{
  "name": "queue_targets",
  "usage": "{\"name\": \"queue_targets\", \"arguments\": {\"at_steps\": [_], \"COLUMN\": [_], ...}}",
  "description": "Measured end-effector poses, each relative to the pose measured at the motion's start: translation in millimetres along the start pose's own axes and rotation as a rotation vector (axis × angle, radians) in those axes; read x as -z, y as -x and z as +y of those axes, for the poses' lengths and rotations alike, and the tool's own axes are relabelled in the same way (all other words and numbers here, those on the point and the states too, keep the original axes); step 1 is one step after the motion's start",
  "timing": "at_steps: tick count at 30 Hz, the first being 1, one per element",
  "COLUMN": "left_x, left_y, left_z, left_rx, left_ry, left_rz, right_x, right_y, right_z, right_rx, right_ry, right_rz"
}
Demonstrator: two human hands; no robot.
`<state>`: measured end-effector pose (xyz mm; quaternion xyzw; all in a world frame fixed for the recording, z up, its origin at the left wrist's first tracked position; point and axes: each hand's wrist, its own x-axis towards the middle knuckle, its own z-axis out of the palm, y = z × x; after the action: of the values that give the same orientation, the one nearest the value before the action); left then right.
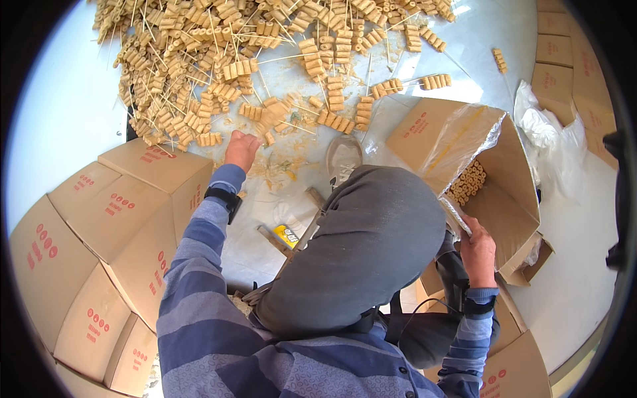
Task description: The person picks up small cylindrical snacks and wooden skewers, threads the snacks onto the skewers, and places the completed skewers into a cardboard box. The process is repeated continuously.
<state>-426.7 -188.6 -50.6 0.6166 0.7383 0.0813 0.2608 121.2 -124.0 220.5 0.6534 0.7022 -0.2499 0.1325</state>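
My left hand (243,150) is closed, fingers curled, at the near edge of a large heap of tan ring-shaped rolls threaded on thin sticks (192,66). A motion-blurred skewer of rolls (273,114) extends from its fingertips; the grip point itself is hidden. At the right, my right hand (478,249) is closed round the near edge of an open cardboard box (521,219), which lies tilted with its mouth toward me. Inside it, stacked skewered rolls (468,182) show their round ends. Clear plastic film (474,129) drapes over the box's flap.
Closed cardboard boxes (99,225) are stacked along the left, and more boxes (557,66) stand at the far right. A crumpled white plastic bag (547,126) lies beside the open box. Crumbs (275,172) litter the floor near my shoe (344,158). A yellow packet (286,236) rests by a wooden frame (312,222).
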Motion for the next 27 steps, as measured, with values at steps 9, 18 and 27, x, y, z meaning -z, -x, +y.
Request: {"name": "queue_targets", "arguments": {"at_steps": [9,18,27], "left_x": [-62,-68,17], "left_y": [-58,-71,4], "left_z": [84,89,106], "left_rx": [0.985,1.054,0.579], "left_ry": [1.166,0.990,1.544], "left_rz": [-0.068,-0.173,-0.449], "right_x": [-2,-3,71], "right_y": [1,-4,-15], "right_z": [-1,6,-63], "right_rx": [-0.004,0.006,-0.033], "right_ry": [-0.032,-0.027,-0.437], "right_rz": [-0.013,-0.043,0.059]}}
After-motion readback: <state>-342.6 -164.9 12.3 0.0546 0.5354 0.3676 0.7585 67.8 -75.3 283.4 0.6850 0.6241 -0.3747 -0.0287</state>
